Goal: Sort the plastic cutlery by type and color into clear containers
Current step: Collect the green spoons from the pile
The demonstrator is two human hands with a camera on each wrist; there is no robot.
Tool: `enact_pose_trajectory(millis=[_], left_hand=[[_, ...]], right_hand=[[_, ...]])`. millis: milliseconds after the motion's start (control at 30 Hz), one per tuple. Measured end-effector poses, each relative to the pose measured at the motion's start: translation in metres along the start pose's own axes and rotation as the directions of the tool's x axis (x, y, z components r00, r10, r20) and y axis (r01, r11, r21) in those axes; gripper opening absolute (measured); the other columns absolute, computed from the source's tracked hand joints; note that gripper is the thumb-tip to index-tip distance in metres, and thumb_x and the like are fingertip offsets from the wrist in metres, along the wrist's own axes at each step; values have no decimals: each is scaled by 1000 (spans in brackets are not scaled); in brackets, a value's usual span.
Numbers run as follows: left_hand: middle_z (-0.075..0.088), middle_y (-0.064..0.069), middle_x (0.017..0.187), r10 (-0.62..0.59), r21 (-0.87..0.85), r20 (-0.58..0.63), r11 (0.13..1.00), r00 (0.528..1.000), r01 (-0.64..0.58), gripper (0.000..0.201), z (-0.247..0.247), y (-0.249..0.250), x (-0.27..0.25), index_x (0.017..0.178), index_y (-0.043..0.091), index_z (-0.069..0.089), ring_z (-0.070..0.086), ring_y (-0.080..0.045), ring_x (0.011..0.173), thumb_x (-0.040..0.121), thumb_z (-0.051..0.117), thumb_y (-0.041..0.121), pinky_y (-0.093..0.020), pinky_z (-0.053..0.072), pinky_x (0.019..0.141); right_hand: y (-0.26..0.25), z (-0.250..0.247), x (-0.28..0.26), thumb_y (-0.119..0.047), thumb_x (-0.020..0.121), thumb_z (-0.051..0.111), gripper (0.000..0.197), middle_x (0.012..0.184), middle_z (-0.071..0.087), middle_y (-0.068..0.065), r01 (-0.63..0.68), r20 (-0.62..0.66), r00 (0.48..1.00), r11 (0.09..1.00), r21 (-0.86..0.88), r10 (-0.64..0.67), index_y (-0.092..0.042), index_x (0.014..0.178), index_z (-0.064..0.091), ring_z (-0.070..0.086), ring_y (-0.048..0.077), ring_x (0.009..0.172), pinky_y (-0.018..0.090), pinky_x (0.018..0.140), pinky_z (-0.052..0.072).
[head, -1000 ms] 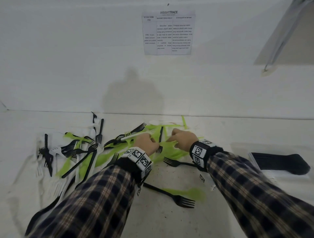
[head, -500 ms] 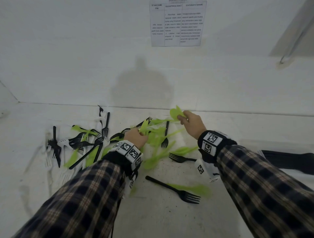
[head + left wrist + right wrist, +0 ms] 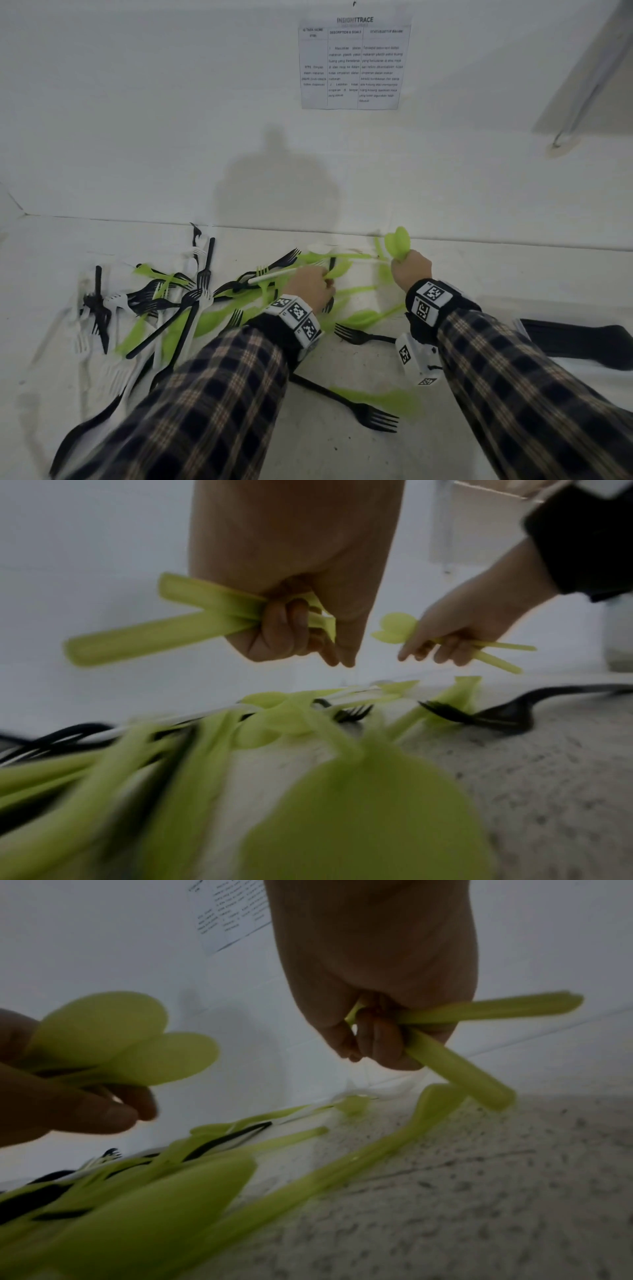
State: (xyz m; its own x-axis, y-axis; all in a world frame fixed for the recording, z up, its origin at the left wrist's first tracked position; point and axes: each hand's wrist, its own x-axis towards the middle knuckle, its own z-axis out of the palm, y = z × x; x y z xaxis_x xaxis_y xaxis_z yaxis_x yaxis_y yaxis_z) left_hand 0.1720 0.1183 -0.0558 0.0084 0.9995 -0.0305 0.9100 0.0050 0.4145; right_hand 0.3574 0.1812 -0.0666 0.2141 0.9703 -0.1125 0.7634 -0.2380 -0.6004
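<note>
R hand [image 3: 409, 270] grips two green spoons [image 3: 397, 241] lifted near tabletop's [image 3: 479, 274] back edge, L hand [image 3: 310, 286] clutches green spoon handles [image 3: 150, 639] just above mixed cutlery pile [image 3: 164, 301] spread mid-to-left.

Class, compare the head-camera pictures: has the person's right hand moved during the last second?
Yes. The right hand, holding green spoons, has lifted off the pile and gone back toward the wall edge, farther from the black fork.
</note>
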Motion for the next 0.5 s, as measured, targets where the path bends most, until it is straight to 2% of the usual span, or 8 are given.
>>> enact_pose_trajectory(millis=[67,133,267,367,500], left_hand=[[55,-8,130,1,61,104,998,995,-7,38,8,12,6,129,10,53,51,-25,119,95,48,26,-30,40,90],[49,-7,139,-30,124,201,992,979,4,43,16,19,11,137,13,46,49,-25,124,95,47,22,-31,41,96],[54,-8,131,-61,193,289,981,955,4,39,22,26,14,133,12,51,55,-25,115,94,45,12,-29,45,86],[59,-7,120,-48,213,266,977,963,-10,30,21,24,13,120,12,57,58,-24,104,94,46,21,-27,43,75],[59,-4,115,-53,264,239,964,970,-13,33,16,18,9,117,13,57,58,-22,102,93,47,32,-27,42,73]], right_hand=[[1,-3,4,-10,94,43,28,117,60,23,-18,-14,1000,1000,-7,18,7,113,55,55,38,111,34,84,43],[3,-6,8,-8,93,42,28,118,60,22,-6,12,1000,998,-58,7,6,113,56,55,36,112,34,86,43],[5,-7,13,-2,89,43,34,121,59,16,104,127,989,978,-181,-81,-4,120,57,54,33,114,34,91,44],[5,-5,14,-9,89,43,33,119,60,12,188,221,966,955,-230,-137,-12,118,59,56,30,109,33,86,45],[-1,-1,10,-19,90,49,25,116,60,13,232,291,943,944,-235,-159,-8,109,60,55,30,110,31,85,43]])
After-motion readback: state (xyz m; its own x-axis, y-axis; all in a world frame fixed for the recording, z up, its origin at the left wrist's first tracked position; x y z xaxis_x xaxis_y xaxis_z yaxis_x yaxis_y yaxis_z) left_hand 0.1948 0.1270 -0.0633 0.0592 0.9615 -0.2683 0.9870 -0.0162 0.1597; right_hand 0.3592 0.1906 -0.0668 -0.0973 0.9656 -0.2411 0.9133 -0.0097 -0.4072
